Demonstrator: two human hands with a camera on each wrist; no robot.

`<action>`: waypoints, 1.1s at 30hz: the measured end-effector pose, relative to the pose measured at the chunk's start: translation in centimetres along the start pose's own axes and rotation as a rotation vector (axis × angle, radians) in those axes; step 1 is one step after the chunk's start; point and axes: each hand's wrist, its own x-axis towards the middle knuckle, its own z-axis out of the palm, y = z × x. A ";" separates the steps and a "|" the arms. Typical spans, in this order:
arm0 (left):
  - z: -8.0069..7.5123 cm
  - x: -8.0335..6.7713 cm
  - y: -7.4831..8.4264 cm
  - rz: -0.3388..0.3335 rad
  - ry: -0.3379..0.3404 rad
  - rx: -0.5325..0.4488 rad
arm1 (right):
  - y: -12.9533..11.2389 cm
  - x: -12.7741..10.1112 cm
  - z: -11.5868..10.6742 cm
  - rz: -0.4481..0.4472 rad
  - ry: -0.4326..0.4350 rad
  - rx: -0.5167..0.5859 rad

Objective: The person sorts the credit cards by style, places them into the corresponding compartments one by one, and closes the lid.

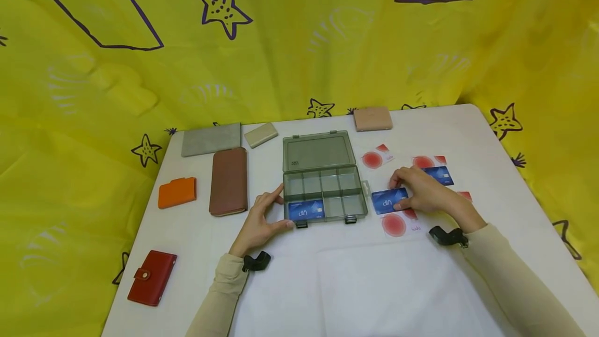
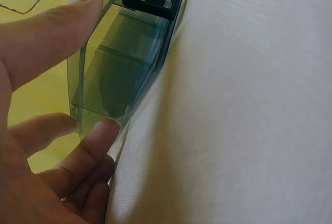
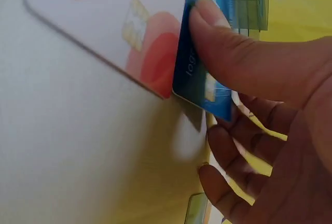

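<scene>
Person sat at a white table (image 1: pixel 468 134), yellow star-print cloth (image 1: pixel 93 92) hung behind and to both sides.

L hand (image 1: pixel 262 217) was at the near-left corner of the clear grey compartment box (image 1: pixel 323 191). Fingers straight-ish, thumb along the front wall, forefinger up the left wall; bracing, not clutching. L wrist view confirmed it: fingertip (image 2: pixel 101 130) pressed at the box's bottom corner, another finger lying along the top edge of the wall. Box lid (image 1: pixel 318 151) lay flat, opened away from the person. One blue card (image 1: pixel 306 209) was already inside, near-left compartment.

R hand (image 1: pixel 421 191) was just right of the box, pinching a second blue card (image 1: pixel 386 201). R wrist view: thumb (image 3: pixel 228 42) on top of the blue card, other fingers curled below it, the card's edge lifted off the table and overlapping a white card with red circle (image 3: pixel 119 32). Card was still outside the box, close to its right wall.

Other cards on the table, R side: white/red one (image 1: pixel 395 225) just in front of the R hand, one (image 1: pixel 376 157) behind near the lid, one (image 1: pixel 428 161) further right, a third blue card (image 1: pixel 440 175) partly under the R hand's far side.

L side: orange wallet (image 1: pixel 177 192), long brown wallet (image 1: pixel 229 181), grey wallet (image 1: pixel 210 139), small beige case (image 1: pixel 260 134), red snap wallet (image 1: pixel 152 277) near the table's front-left edge. Pink case (image 1: pixel 372 118) at the far edge, behind the box.
</scene>
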 end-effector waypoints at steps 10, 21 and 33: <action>0.0 0.1 0.0 -0.010 -0.005 0.003 | 0.7 -0.7 -0.7 0.069 0.070 0.141; -0.1 0.1 -0.2 -0.017 -0.005 0.001 | -0.9 1.0 -0.5 0.025 0.482 0.278; -0.1 0.0 -0.1 -0.027 -0.010 -0.009 | -5.0 3.4 1.8 -0.046 0.157 0.834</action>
